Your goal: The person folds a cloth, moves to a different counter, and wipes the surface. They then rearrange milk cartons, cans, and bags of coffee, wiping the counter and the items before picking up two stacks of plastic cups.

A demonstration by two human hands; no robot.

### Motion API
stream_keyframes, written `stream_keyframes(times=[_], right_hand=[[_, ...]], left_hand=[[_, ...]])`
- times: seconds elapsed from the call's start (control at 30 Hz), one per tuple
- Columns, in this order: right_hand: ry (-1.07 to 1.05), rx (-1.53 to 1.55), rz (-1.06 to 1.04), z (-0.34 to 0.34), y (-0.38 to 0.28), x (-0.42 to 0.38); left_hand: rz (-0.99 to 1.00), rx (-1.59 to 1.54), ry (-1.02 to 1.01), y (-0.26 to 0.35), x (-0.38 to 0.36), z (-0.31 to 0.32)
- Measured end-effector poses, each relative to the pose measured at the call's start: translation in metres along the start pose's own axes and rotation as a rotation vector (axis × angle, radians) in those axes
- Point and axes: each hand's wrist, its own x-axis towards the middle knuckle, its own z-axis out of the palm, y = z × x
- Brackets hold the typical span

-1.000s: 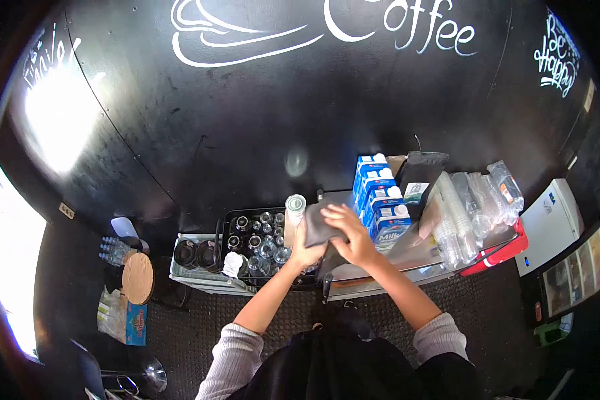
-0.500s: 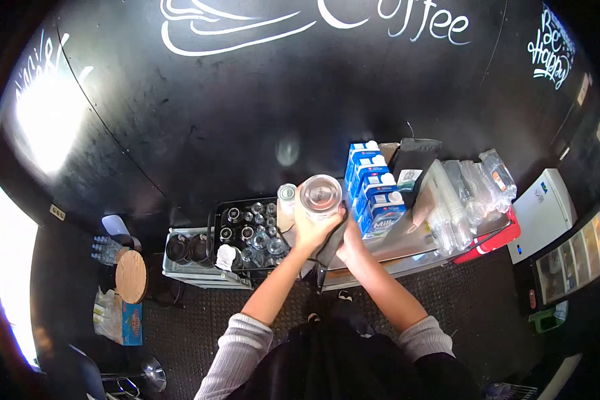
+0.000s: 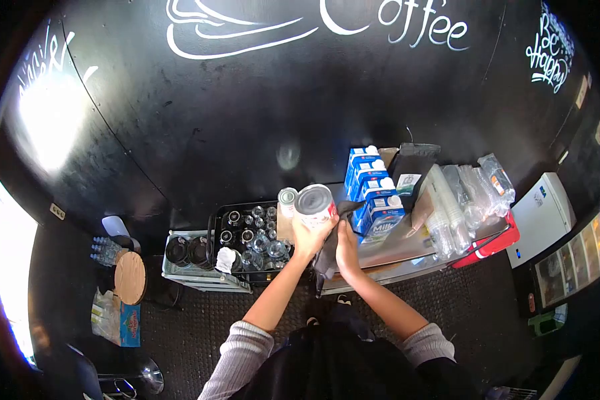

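Observation:
My left hand (image 3: pixel 309 240) is wrapped round a tin can (image 3: pixel 314 200) with a metal end facing up and a red-and-white label. A dark cloth (image 3: pixel 327 259) hangs beside the can, and my right hand (image 3: pixel 347 251) is closed on it, close to the can's right side. Just left of that can stands a smaller can (image 3: pixel 287 197) on a brown board. Blue milk cartons (image 3: pixel 384 219) stand in a row to the right of my hands.
A black tray (image 3: pixel 213 227) of upturned glassware lies to the left, with a white cloth (image 3: pixel 226 259) at its front edge. Plastic-wrapped cup stacks (image 3: pixel 447 220) lie on the metal counter (image 3: pixel 400 251) to the right. A round wooden stool (image 3: pixel 131 277) stands at far left.
The can has tilted and moved slightly down and left, so its red label now shows. My right hand has drawn down a little, with the cloth showing more between the hands.

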Motion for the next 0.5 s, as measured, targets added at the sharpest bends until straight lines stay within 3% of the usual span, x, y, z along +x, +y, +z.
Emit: stream_keyframes(times=[0.03, 0.1, 0.17, 0.2, 0.23, 0.3, 0.37, 0.4, 0.43, 0.5], right_hand=[[-0.081, -0.104, -0.041, -0.003, -0.015, 0.004], [-0.022, 0.091, -0.076, -0.002, -0.032, 0.023], [-0.289, 0.125, 0.105, -0.02, -0.04, 0.042], [-0.329, -0.133, 0.007, -0.012, -0.059, 0.037], [-0.436, -0.677, -0.437, -0.009, -0.063, 0.036], [-0.552, -0.92, -0.758, -0.002, -0.076, 0.02], [-0.554, -0.891, -0.801, -0.008, -0.073, 0.031], [-0.501, -0.797, -0.727, -0.005, -0.071, 0.032], [-0.504, -0.795, -0.72, -0.004, -0.069, 0.036], [-0.357, -0.548, -0.449, 0.0, -0.061, 0.049]], left_hand=[[0.001, 0.001, 0.001, -0.011, 0.0, -0.004], [-0.02, 0.007, -0.207, -0.028, -0.002, -0.012], [0.001, 0.059, -0.275, -0.026, -0.005, -0.017], [0.003, 0.136, -0.282, -0.031, -0.006, -0.019], [0.002, 0.212, -0.288, -0.039, -0.008, -0.021], [0.247, 0.508, -0.387, -0.102, -0.015, -0.03], [0.208, 0.522, -0.381, -0.044, -0.01, -0.027], [-0.042, 0.573, -0.574, -0.021, -0.005, -0.028], [-0.049, 0.573, -0.574, -0.003, -0.006, -0.023], [0.088, 0.407, -0.28, 0.017, -0.006, -0.015]])
